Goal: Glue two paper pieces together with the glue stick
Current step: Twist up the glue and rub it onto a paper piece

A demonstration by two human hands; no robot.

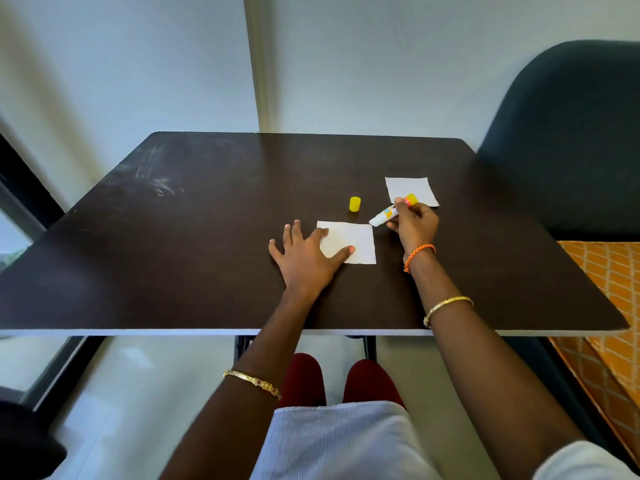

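Two white paper squares lie on the dark table [207,237]. The near paper [356,240] is pinned flat by my left hand [304,254], whose index finger and thumb press on its left part. My right hand [414,225] grips the uncapped glue stick [389,211], a white tube with a yellow and orange end. It is tilted, and its white tip sits at the near paper's top right corner. The far paper [410,188] lies behind my right hand, partly covered by the stick. The yellow cap [355,204] stands upright between the papers.
A dark blue chair [568,140] stands at the table's right side, with an orange patterned cloth [609,289] below it. A wall runs just behind the table's far edge. My knees show under the near edge.
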